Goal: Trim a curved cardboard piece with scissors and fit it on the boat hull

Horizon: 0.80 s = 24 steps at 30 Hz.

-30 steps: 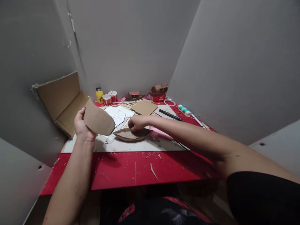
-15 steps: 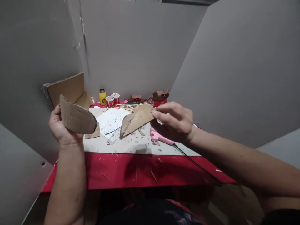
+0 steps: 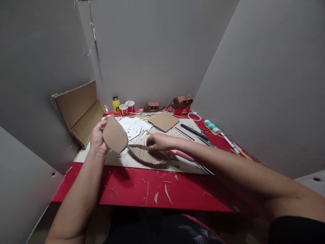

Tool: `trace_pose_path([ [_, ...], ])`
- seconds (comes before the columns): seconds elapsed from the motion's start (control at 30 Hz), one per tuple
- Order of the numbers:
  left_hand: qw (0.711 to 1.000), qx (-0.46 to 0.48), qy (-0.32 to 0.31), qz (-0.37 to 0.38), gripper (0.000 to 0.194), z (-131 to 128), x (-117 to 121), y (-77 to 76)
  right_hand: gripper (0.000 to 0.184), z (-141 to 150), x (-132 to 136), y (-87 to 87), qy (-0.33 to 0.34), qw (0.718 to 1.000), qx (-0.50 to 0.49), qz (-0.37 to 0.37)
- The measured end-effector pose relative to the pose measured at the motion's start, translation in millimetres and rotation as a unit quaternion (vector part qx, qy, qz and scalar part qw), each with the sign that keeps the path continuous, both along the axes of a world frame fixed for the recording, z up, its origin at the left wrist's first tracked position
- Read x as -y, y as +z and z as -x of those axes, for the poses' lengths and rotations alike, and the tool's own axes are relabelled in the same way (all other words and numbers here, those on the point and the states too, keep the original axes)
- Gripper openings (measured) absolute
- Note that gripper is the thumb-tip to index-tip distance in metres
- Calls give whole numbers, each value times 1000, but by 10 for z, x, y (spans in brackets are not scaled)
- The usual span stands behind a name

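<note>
My left hand (image 3: 98,139) is closed round the edge of a leaf-shaped cardboard piece (image 3: 115,134), held up with its smooth face toward me. Lower and to the right, my right hand (image 3: 157,141) grips the upper edge of a boat-shaped cardboard piece (image 3: 146,155) whose ridged inner side shows. Its fingertips are partly hidden. The left tip of the boat shape lies close by the leaf-shaped piece; whether they touch I cannot tell. Behind my right wrist, a pink glue gun (image 3: 182,155) rests on the pale work board (image 3: 114,163).
Drawn paper sheets (image 3: 132,126), a flat cardboard sheet (image 3: 164,121) and black pens (image 3: 194,131) lie farther back. Paper cups (image 3: 123,110), a yellow bottle (image 3: 116,105) and brown model boats (image 3: 182,101) stand near the wall. A folded cardboard (image 3: 81,108) leans left. Scraps (image 3: 167,194) litter the red tabletop.
My right hand has moved left and down and now grips the ridged boat-shaped piece. My left hand has shifted right, its piece turned flat side toward me. The view has also shifted.
</note>
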<state>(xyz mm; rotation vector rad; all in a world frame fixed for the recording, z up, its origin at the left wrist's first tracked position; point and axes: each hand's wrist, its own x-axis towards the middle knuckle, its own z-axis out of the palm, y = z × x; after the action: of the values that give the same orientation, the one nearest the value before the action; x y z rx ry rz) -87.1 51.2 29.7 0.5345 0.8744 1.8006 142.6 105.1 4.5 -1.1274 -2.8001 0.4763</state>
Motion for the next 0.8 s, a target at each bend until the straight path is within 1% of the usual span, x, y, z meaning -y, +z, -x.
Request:
trace_pose_path([
  [0.1, 996, -40, -73, 34, 17, -209, -18, -99, 40, -127, 21, 31, -31, 996, -62, -58],
  [0.13, 993, -55, -98, 39, 19, -279, -14, -116, 49, -178, 50, 51, -24, 991, -96, -93],
  [0.2, 984, -84, -148, 46, 24, -421, 4, -124, 58, -269, 109, 81, 32, 966, -171, -189],
  [0.27, 972, -117, -197, 52, 29, -563, 25, -110, 56, -325, 144, 93, 104, 921, -229, -296],
  [0.33, 957, -162, -236, 53, 34, -684, 42, -91, 44, -352, 142, 94, 155, 882, -240, -375],
  [0.4, 947, -205, -239, 60, 41, -758, 56, -76, 29, -377, 114, 96, 194, 859, -218, -422],
  [0.43, 946, -218, -230, 66, 44, -771, 64, -69, 25, -397, 95, 97, 208, 853, -202, -435],
  [0.47, 946, -225, -221, 75, 47, -770, 75, -62, 24, -422, 76, 97, 214, 852, -186, -439],
  [0.5, 944, -235, -217, 83, 49, -756, 89, -54, 25, -452, 57, 95, 209, 858, -171, -436],
  [0.53, 940, -248, -216, 89, 52, -735, 108, -44, 26, -482, 39, 89, 194, 869, -162, -426],
  [0.6, 926, -290, -223, 95, 59, -689, 157, -15, 24, -531, 11, 70, 152, 900, -153, -378],
  [0.7, 896, -357, -246, 98, 67, -655, 231, 49, 19, -531, -4, 38, 95, 948, -168, -254],
  [0.77, 881, -374, -273, 94, 71, -652, 244, 95, 21, -483, 4, 38, 57, 970, -173, -159],
  [0.8, 879, -373, -285, 87, 74, -649, 233, 112, 21, -454, 11, 48, 42, 977, -171, -117],
])
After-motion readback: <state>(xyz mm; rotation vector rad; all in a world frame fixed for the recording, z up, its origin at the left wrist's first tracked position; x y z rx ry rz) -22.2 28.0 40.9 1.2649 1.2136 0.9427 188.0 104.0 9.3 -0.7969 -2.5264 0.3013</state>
